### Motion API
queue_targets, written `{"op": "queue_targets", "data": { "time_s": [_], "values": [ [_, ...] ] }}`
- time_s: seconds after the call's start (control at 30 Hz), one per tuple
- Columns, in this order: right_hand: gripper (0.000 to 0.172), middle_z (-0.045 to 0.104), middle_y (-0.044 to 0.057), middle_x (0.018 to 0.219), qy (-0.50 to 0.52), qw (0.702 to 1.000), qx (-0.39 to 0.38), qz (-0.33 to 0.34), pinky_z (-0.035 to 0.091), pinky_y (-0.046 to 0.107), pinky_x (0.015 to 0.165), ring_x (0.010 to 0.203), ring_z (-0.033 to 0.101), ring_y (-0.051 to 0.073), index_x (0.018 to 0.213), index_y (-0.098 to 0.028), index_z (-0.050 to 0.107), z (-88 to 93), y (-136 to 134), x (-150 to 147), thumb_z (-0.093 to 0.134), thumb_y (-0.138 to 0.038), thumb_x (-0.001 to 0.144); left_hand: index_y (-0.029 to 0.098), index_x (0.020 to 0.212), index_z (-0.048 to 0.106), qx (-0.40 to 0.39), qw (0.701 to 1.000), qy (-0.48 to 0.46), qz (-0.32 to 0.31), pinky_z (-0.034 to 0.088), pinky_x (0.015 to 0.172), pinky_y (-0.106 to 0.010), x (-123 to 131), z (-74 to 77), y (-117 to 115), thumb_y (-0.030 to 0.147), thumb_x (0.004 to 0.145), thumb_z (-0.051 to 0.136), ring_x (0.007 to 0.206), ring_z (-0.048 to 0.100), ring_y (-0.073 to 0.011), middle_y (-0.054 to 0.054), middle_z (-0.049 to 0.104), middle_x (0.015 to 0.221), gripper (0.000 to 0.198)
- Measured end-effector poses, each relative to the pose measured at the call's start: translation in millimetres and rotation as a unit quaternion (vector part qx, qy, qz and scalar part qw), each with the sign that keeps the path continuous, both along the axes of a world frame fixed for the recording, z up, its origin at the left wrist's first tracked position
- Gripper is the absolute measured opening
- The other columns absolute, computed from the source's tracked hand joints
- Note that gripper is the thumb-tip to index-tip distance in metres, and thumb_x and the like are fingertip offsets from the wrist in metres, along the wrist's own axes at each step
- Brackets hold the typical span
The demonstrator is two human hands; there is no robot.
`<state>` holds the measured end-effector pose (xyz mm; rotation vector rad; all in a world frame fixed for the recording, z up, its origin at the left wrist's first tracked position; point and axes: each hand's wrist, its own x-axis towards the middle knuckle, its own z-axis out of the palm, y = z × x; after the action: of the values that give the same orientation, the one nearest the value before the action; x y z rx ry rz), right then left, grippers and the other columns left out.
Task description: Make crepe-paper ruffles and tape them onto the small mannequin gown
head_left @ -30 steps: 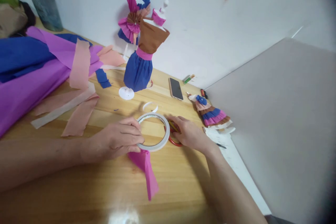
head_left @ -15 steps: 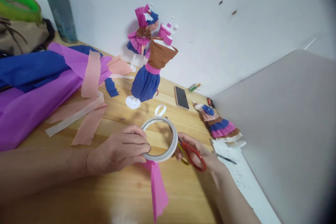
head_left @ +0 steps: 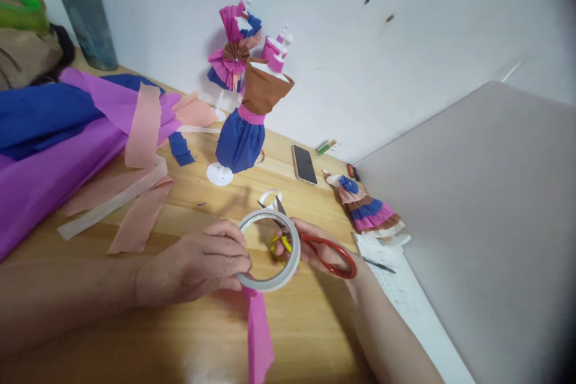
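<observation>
My left hand [head_left: 198, 264] is closed on the left side of a roll of double-sided tape [head_left: 293, 252], held up on edge above the table. A pink crepe paper strip [head_left: 260, 336] hangs down under the fingers of that hand. In my right hand [head_left: 310, 240] is a pair of scissors [head_left: 333, 258] with one red and one yellow handle loop. Their blades are spread apart behind the top right of the roll, beside a loose white ring [head_left: 270, 193]. The roll partly hides the fingers of my right hand.
Behind stand small mannequins in paper dresses, one with a blue skirt [head_left: 240, 141]. Crepe paper sheets and strips [head_left: 139, 210] lie left, near a bottle [head_left: 85, 12]. Toward the right are a phone [head_left: 304, 164], a striped paper dress [head_left: 366, 207], and paper [head_left: 405, 288] with a pen [head_left: 379, 265].
The scissors have opened, and their blades now show above and behind the roll. The whole scene has shifted slightly left in view. My left hand keeps its hold on the roll.
</observation>
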<state>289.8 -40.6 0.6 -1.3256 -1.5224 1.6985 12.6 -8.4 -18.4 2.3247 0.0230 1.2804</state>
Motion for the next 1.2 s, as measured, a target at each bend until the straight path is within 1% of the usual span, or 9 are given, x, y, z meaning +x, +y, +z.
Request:
{"op": "queue_targets", "data": {
  "time_s": [0.17,0.3,0.5,0.7,0.8,0.87,0.93,1.07,1.2],
  "values": [
    [0.073,0.064,0.005,0.092,0.087,0.993,-0.069,0.03,0.049,0.027,0.053,0.059,0.057,0.013,0.105,-0.021,0.064,4.5,0,-7,0.075,-0.078,0.06,0.011,0.091,0.063,-0.006,1.0,0.0,-0.021,0.053,0.085,-0.027,1,-6.4,0,0.022,0.096,0.061,0.076,0.065,-0.0141,-0.007,0.073,0.081,0.012],
    [0.066,0.063,0.004,0.084,0.113,0.991,-0.058,0.03,0.038,0.021,0.041,0.048,0.052,0.009,0.106,-0.017,0.063,0.2,-2,-7,0.075,-0.069,0.067,0.011,0.095,0.063,-0.012,0.999,0.011,-0.034,0.053,0.088,-0.03,0,-12.5,0,0.02,0.091,0.067,0.079,0.066,-0.0153,-0.007,0.073,0.083,0.01],
    [0.049,0.056,-0.002,0.065,0.182,0.982,-0.026,0.037,0.033,0.02,0.039,0.037,0.041,0.005,0.1,-0.015,0.063,-9.9,-4,-7,0.07,-0.059,0.079,0.011,0.095,0.063,-0.023,0.999,0.0,-0.031,0.053,0.084,-0.031,0,-5.1,2,0.019,0.094,0.063,0.076,0.066,-0.0158,-0.008,0.074,0.081,0.008],
    [0.049,0.051,-0.005,0.057,0.106,0.994,0.02,-0.013,0.027,0.021,0.038,0.037,0.034,0.006,0.102,-0.017,0.062,-12.8,-5,0,0.067,-0.061,0.082,0.01,0.097,0.062,-0.022,0.999,0.021,-0.03,0.052,0.086,-0.031,-1,-3.1,5,0.017,0.097,0.058,0.075,0.065,-0.0146,-0.009,0.074,0.081,0.008],
    [0.045,0.047,-0.007,0.053,-0.006,0.992,0.066,-0.104,0.028,0.022,0.04,0.038,0.036,0.007,0.098,-0.018,0.059,-10.6,0,6,0.065,-0.06,0.083,0.011,0.096,0.061,-0.028,0.999,0.015,-0.029,0.051,0.086,-0.031,-1,-5.1,6,0.017,0.096,0.059,0.075,0.063,-0.0143,-0.008,0.073,0.082,0.007],
    [0.039,0.053,-0.004,0.058,-0.167,0.962,0.119,-0.18,0.035,0.024,0.045,0.045,0.045,0.011,0.099,-0.018,0.059,-7.8,4,11,0.066,-0.052,0.083,0.012,0.094,0.061,-0.031,0.999,0.012,-0.023,0.051,0.087,-0.031,-2,-5.4,6,0.015,0.097,0.057,0.076,0.061,-0.0141,-0.007,0.073,0.081,0.006],
    [0.035,0.062,0.002,0.069,-0.35,0.897,0.177,-0.203,0.043,0.028,0.055,0.058,0.056,0.017,0.107,-0.016,0.062,-3.3,7,14,0.067,-0.039,0.081,0.013,0.091,0.062,-0.043,0.999,0.029,-0.006,0.051,0.086,-0.03,-3,-4.3,8,0.013,0.096,0.056,0.078,0.06,-0.0142,-0.004,0.072,0.079,0.008],
    [0.044,0.073,0.011,0.095,-0.548,0.807,0.201,-0.083,0.046,0.031,0.071,0.084,0.067,0.024,0.126,-0.017,0.062,10.8,4,10,0.059,-0.021,0.082,0.015,0.083,0.064,-0.082,0.992,0.081,0.05,0.049,0.084,-0.028,-6,1.7,12,0.013,0.095,0.057,0.08,0.061,-0.0141,-0.001,0.069,0.075,0.014],
    [0.03,0.076,0.013,0.085,-0.656,0.739,0.149,-0.036,0.041,0.032,0.061,0.076,0.07,0.028,0.113,-0.02,0.07,21.1,1,-4,0.053,-0.023,0.088,0.013,0.081,0.068,-0.089,0.988,0.09,0.086,0.049,0.077,-0.024,-8,10.3,15,0.014,0.096,0.058,0.076,0.061,-0.0131,-0.001,0.07,0.074,0.018]
  ]
}}
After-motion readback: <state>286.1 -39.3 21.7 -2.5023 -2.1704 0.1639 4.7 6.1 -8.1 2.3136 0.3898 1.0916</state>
